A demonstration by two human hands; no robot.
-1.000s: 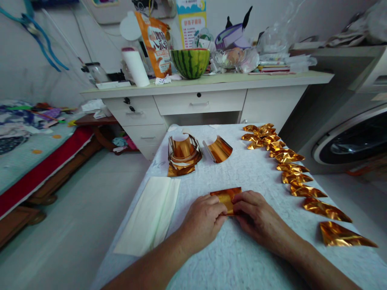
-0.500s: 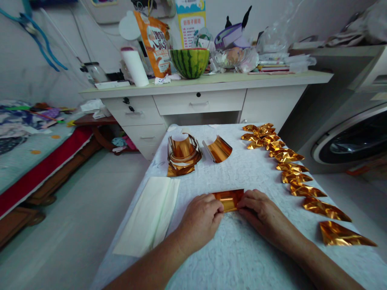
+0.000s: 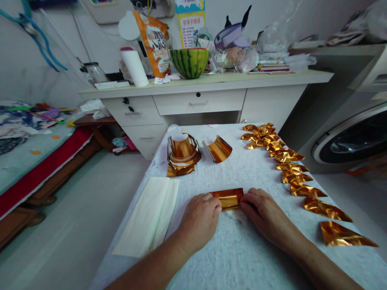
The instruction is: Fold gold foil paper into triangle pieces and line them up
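A small gold foil sheet [image 3: 229,198] lies between my hands over the cloth-covered table [image 3: 238,257], its near edge curled. My left hand [image 3: 202,213] pinches its left end, and my right hand [image 3: 262,207] has closed fingers on its right end. Beyond them stands a curved stack of gold foil sheets [image 3: 182,155], with a single curved foil sheet [image 3: 219,150] to its right. Folded gold foil pieces [image 3: 292,177] run in a line down the table's right side, the nearest one [image 3: 344,235] beyond my right forearm.
Folded pale paper [image 3: 148,217] lies left of my left hand. Behind the table, a white desk [image 3: 199,100] holds a watermelon half [image 3: 189,63], an orange pouch [image 3: 155,46] and a white roll [image 3: 134,66]. A washing machine [image 3: 353,133] stands at the right, a bed [image 3: 27,157] at the left.
Both hands have shifted very slightly apart, and a little more of the foil sheet shows between them. The other things have stayed in place.
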